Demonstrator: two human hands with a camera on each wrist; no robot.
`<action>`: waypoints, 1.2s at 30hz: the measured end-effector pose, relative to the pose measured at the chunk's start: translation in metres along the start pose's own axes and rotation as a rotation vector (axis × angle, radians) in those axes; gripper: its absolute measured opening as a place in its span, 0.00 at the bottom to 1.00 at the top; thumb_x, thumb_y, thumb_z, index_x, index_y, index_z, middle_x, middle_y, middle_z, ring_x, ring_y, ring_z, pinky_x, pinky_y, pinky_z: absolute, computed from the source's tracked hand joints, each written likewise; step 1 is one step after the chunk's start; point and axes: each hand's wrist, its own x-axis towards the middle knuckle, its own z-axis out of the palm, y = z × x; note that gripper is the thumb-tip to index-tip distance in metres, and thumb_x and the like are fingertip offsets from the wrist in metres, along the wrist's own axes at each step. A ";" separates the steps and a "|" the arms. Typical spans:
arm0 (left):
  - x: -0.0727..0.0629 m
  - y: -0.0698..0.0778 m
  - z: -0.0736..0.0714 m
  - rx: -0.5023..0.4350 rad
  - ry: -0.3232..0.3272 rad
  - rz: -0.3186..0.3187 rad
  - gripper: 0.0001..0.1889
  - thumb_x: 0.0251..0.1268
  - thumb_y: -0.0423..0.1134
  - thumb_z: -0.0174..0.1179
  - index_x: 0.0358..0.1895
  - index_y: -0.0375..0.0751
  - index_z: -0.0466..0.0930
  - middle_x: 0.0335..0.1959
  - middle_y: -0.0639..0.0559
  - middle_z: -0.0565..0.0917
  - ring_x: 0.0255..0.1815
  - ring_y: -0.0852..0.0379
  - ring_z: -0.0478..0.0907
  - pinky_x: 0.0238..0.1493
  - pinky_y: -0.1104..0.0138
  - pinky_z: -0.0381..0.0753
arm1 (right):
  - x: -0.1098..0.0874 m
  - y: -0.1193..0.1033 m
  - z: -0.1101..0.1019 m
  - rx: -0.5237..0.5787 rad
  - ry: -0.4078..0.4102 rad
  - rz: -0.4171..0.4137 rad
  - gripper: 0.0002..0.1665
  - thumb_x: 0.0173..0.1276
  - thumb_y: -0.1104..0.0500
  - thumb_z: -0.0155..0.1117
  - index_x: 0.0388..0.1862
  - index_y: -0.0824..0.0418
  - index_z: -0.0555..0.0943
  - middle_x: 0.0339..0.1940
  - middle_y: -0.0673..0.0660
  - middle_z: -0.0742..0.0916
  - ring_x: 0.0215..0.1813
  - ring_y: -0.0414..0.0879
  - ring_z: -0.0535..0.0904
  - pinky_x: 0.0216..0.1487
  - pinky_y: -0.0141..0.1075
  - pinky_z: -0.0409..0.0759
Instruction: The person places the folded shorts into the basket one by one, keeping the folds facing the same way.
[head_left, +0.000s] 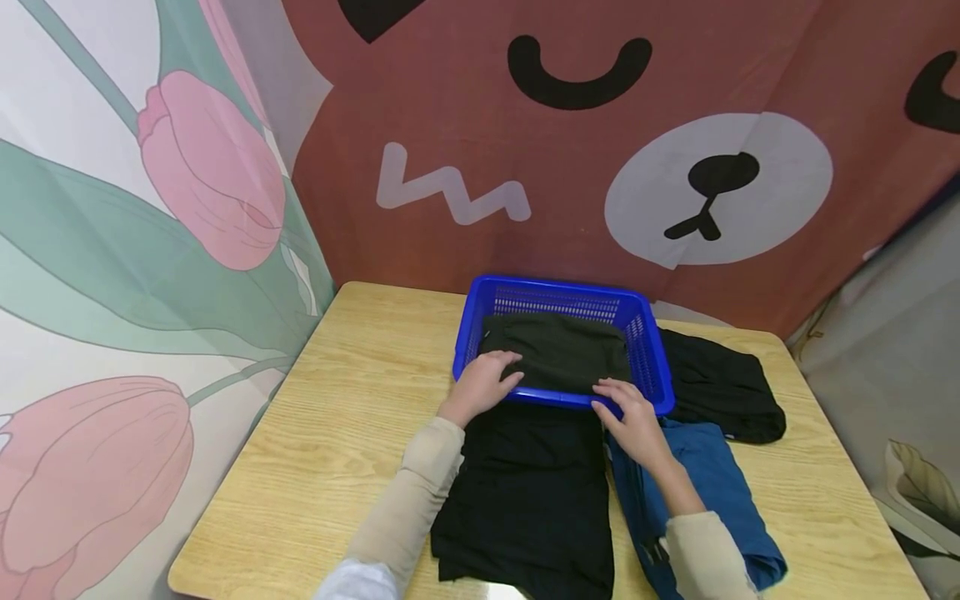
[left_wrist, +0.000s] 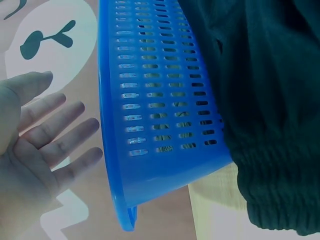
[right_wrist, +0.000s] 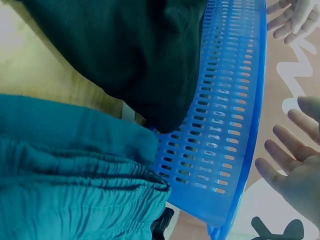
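My left hand (head_left: 483,385) is over the near-left part of a blue plastic basket (head_left: 558,401), and my right hand (head_left: 632,419) is over its near-right rim. In the basket lies a folded dark garment (head_left: 558,346). Both hands hold nothing. The left wrist view has the left hand (left_wrist: 42,140) with fingers spread, close to the basket's rim. Likewise the right hand (right_wrist: 295,155) shows spread fingers beside the rim in the right wrist view. A black garment (head_left: 532,500) with a gathered elastic edge lies in front of the basket.
Blue elastic-waisted garment (head_left: 716,483) lies at the front right, partly under the right forearm. Another folded black garment (head_left: 720,387) sits right of the basket. All rest on a wooden table (head_left: 322,433), with a bear-print curtain (head_left: 465,108) behind.
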 end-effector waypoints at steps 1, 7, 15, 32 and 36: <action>-0.001 0.001 0.000 -0.004 0.005 0.000 0.16 0.63 0.43 0.54 0.51 0.39 0.77 0.49 0.48 0.78 0.52 0.53 0.72 0.54 0.64 0.69 | -0.001 -0.001 0.001 0.002 0.010 -0.008 0.14 0.57 0.66 0.63 0.43 0.69 0.79 0.48 0.66 0.79 0.52 0.59 0.71 0.51 0.55 0.68; -0.006 0.004 -0.001 0.003 0.033 0.010 0.15 0.61 0.41 0.56 0.50 0.39 0.78 0.48 0.47 0.79 0.51 0.53 0.73 0.53 0.63 0.70 | -0.005 -0.006 0.005 0.024 0.042 -0.032 0.12 0.56 0.68 0.63 0.41 0.69 0.80 0.46 0.64 0.80 0.51 0.57 0.72 0.50 0.53 0.69; -0.013 0.007 -0.006 0.015 0.059 0.038 0.15 0.62 0.42 0.55 0.49 0.39 0.78 0.47 0.48 0.79 0.51 0.53 0.73 0.53 0.64 0.69 | -0.008 -0.008 0.010 0.045 0.083 -0.091 0.12 0.54 0.70 0.64 0.39 0.69 0.81 0.44 0.63 0.81 0.50 0.55 0.73 0.49 0.49 0.70; -0.032 0.006 -0.002 -0.030 0.117 0.031 0.14 0.62 0.41 0.55 0.47 0.38 0.79 0.45 0.48 0.80 0.48 0.53 0.76 0.49 0.63 0.72 | -0.020 -0.006 0.023 0.075 0.147 -0.192 0.11 0.52 0.72 0.64 0.37 0.70 0.81 0.40 0.61 0.82 0.45 0.54 0.75 0.51 0.24 0.66; -0.035 0.004 0.000 -0.044 0.125 0.034 0.13 0.62 0.40 0.56 0.46 0.37 0.79 0.44 0.48 0.81 0.47 0.54 0.76 0.49 0.64 0.73 | -0.022 -0.006 0.025 0.079 0.146 -0.183 0.11 0.52 0.72 0.64 0.37 0.69 0.81 0.40 0.60 0.82 0.45 0.53 0.75 0.50 0.25 0.67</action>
